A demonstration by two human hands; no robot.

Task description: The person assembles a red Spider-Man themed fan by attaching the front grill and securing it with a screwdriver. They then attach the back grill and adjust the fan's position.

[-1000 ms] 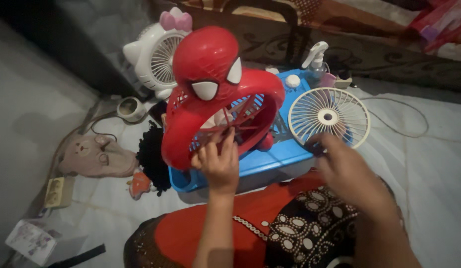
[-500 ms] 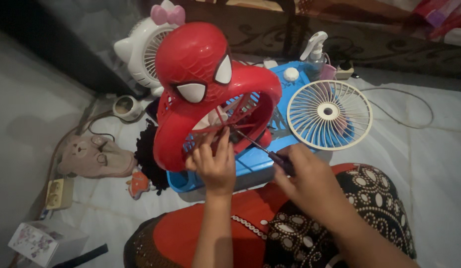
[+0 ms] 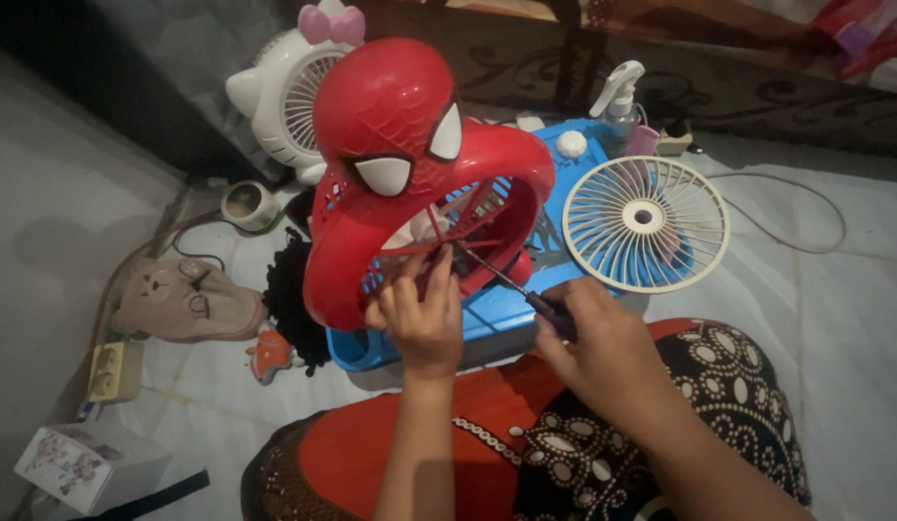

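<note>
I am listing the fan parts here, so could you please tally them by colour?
Red fan housing, steadied by the left hand: 1
White fan: 1
Cream fan grille: 1
Total: 3
The right hand holds a screwdriver.

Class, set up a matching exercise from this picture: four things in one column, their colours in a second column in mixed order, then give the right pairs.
Things:
1. masked fan
2. tray
3. loose grille
4. bow on the cat fan

Colours:
A. cream
B. pink
C. red
D. blue

Pairs: 1-C, 2-D, 3-A, 4-B
</note>
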